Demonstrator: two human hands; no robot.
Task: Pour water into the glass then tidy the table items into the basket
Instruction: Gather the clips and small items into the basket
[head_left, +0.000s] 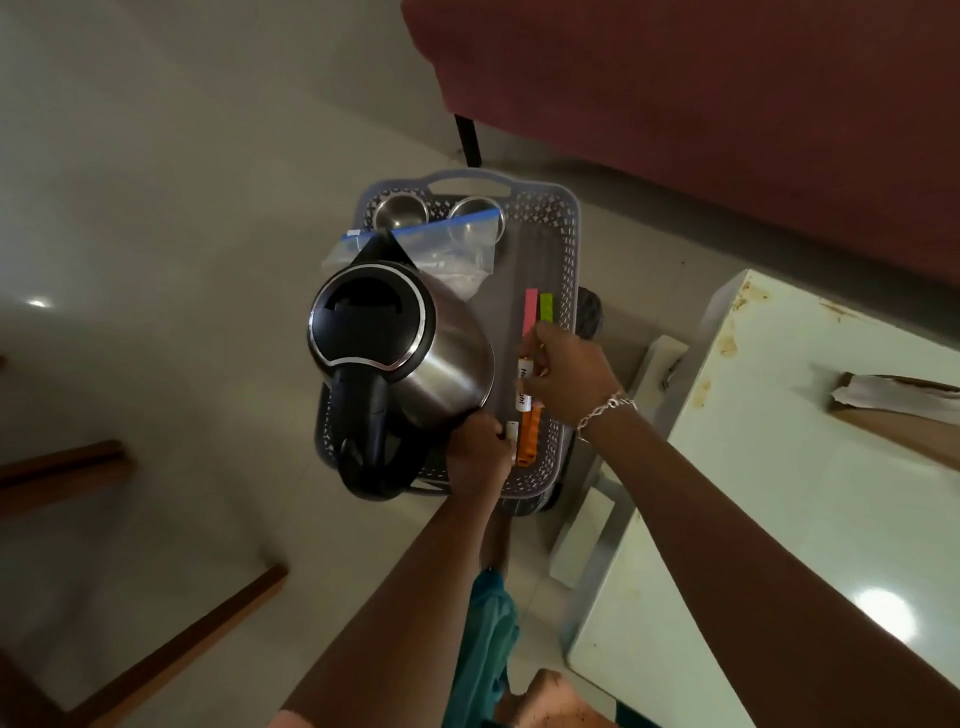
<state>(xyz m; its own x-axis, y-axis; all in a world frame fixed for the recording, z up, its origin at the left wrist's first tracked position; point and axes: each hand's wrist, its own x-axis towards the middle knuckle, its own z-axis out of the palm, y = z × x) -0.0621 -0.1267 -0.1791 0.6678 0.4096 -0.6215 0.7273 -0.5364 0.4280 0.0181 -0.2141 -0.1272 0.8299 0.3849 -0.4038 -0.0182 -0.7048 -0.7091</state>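
Note:
A grey plastic basket holds a steel electric kettle with a black lid and handle. Behind the kettle lie a zip bag and two steel cups. Pink and green sticky strips rest along the basket's right side. My right hand pinches an orange marker with a white label over the basket. A second orange marker lies below it. My left hand has its fingers curled at the kettle's base rim, next to a white-capped piece; what it grips is hidden.
A pale table with stains stands at the right, with a torn paper wrapper on it. A maroon seat with a black leg rises behind the basket. Wooden furniture legs cross the tiled floor at the left.

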